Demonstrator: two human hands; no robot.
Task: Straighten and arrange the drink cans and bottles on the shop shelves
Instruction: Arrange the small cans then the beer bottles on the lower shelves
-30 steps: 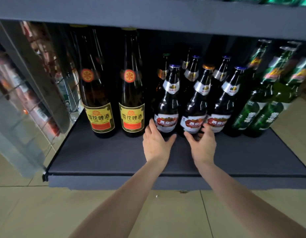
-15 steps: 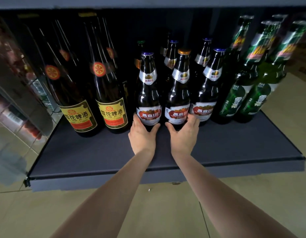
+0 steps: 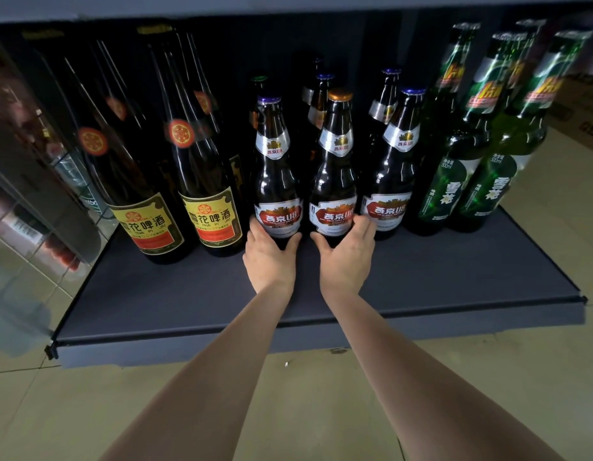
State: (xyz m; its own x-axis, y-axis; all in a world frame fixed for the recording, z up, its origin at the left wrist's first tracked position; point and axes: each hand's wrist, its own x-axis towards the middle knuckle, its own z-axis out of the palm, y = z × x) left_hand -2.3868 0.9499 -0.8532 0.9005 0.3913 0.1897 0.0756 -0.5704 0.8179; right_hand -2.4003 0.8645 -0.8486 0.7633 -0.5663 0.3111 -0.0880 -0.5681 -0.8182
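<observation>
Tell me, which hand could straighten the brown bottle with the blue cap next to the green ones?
Probably the right hand: it grips the gold-capped brown glass bottle right beside that blue-capped brown glass bottle. The left hand sits farther away.

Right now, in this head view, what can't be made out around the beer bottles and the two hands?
- Left hand covers the base of the blue-capped bottle; the grip behind it is hidden.
- Right hand likewise covers the base of the gold-capped bottle.
- Rear bottles: labels blocked by the front row, in shadow.
- Green bottles: neck labels motion-blurred.
</observation>
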